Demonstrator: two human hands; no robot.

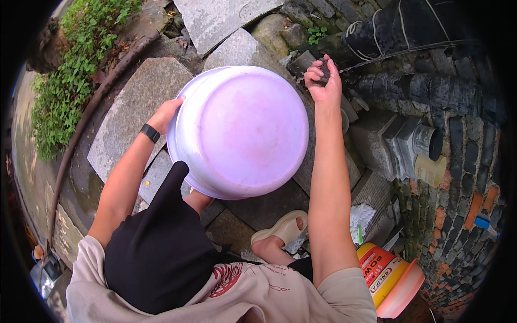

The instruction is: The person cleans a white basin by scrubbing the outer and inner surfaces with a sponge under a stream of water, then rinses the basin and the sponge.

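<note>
A large pale purple plastic basin (253, 129) is tipped so that its round underside faces me. My left hand (167, 114), with a black band on the wrist, grips the basin's rim on the left side. Beyond the basin's far right side, my right hand (325, 86) is raised with its fingers curled round a dark lump (324, 72). The lump is mostly covered by the fingers, and its kind does not show. A thin cord or wire (398, 55) runs from beside that hand toward the right.
Uneven stone slabs (140, 107) pave the ground. Brown pipe (91, 116) and green plants (70, 107) lie left. At right stand a brick wall (458, 215), black-wrapped pipes (414, 91), a grey block (377, 142) and a yellow-and-red bucket (388, 274). My sandalled foot (277, 237) is below the basin.
</note>
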